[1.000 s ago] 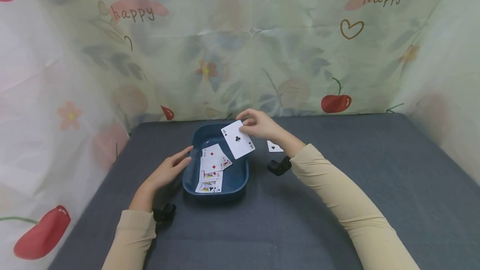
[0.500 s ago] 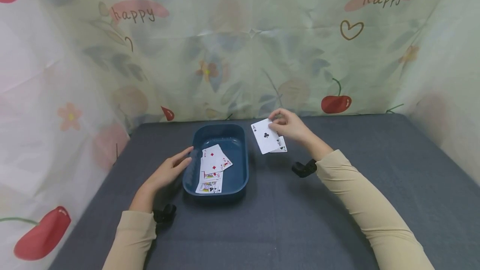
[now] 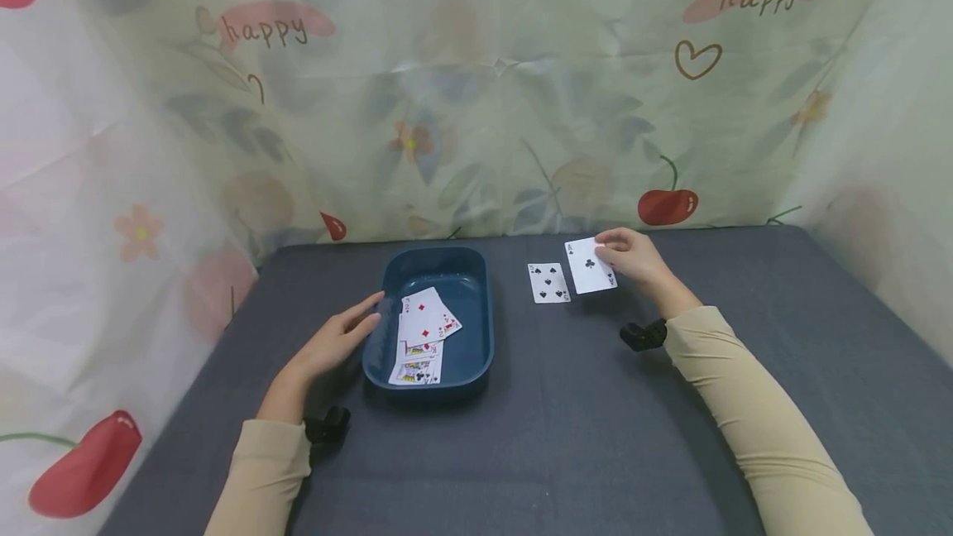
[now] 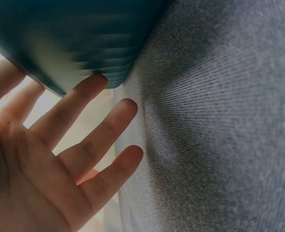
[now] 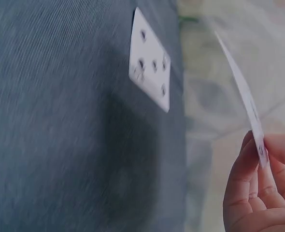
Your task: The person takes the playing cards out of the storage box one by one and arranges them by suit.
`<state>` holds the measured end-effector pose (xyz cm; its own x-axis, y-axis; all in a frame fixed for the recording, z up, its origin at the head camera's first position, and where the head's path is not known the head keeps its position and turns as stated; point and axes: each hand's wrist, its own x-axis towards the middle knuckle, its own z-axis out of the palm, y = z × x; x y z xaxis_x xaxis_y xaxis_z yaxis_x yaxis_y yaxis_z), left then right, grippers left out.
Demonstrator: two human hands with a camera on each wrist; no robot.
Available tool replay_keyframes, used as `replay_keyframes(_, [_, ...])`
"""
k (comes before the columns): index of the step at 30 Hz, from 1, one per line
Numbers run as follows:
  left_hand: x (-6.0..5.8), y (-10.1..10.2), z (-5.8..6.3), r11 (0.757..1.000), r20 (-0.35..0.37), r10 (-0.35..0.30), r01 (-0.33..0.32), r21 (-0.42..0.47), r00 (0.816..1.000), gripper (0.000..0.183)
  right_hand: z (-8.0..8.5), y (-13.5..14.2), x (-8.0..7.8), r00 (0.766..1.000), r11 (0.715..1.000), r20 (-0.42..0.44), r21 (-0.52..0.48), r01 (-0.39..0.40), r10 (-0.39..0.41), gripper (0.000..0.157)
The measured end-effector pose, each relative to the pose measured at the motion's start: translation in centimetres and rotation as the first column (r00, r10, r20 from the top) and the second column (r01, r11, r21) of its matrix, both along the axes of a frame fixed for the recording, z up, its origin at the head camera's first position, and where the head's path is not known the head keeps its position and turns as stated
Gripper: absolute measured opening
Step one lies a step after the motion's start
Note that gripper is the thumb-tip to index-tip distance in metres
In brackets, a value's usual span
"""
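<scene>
My right hand (image 3: 636, 261) pinches the ace of clubs (image 3: 584, 273) by its edge, above the table at the back right. In the right wrist view the held card (image 5: 246, 99) is seen nearly edge-on between thumb and fingers. Just left of it a five of spades (image 3: 548, 283) lies face up on the cloth. My left hand (image 3: 331, 343) is at the left side of a blue tray (image 3: 484, 354), fingers extended to its wall. The left wrist view shows those fingers (image 4: 99, 145) spread beside the tray wall (image 4: 84, 38). Inside the tray, several overlapping playing cards (image 3: 423, 317) lie face up.
A dark grey cloth (image 3: 521, 453) covers the table. A patterned curtain (image 3: 476, 106) hangs along the back edge and both sides. Black wrist cameras (image 3: 643, 336) sit under both wrists.
My right hand has carried the ace of clubs rightward from over the tray, past the five of spades, which is now fully uncovered. The left hand and tray have stayed put.
</scene>
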<state>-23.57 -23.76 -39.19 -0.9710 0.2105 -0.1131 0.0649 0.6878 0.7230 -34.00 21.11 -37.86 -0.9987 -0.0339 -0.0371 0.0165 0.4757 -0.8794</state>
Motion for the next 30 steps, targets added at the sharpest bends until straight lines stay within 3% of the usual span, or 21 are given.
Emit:
replay_keyframes(14, [0.0,0.1,0.0,1.000,0.007,0.007,-0.007,0.008,1.000,0.055,-1.7,2.1,-0.5,0.992,0.998,0.121,0.041,0.036,-0.041,0.044])
replay_keyframes(30, [0.1,0.2,0.1,1.000,0.025,0.016,-0.016,0.010,1.000,0.056,-2.7,1.8,-1.4,0.998,0.995,0.067,0.104,0.009,-0.016,0.041])
